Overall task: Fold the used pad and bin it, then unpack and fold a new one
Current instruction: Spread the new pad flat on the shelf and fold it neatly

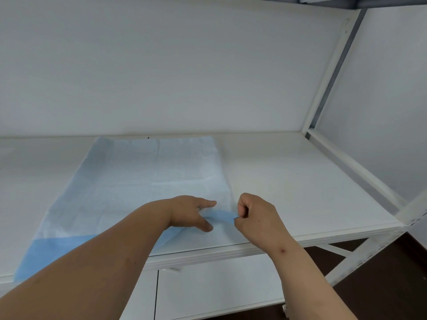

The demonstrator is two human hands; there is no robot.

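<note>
Head view: a thin, creased, pale blue rectangular disposable pad (143, 181) lies flat on the smooth white shelf board (300, 181), spreading from centre toward 8 o'clock, its darker blue underside showing at the turned-up near edge. The left hand (191, 213) presses it with straight fingers. At 5 o'clock, the right hand (256, 215) pinches the folded corner.

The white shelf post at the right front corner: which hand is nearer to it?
Right. The right hand pinches the blue pad at its near right corner, closer to the post. The left hand rests flat on the pad, farther left.
</note>
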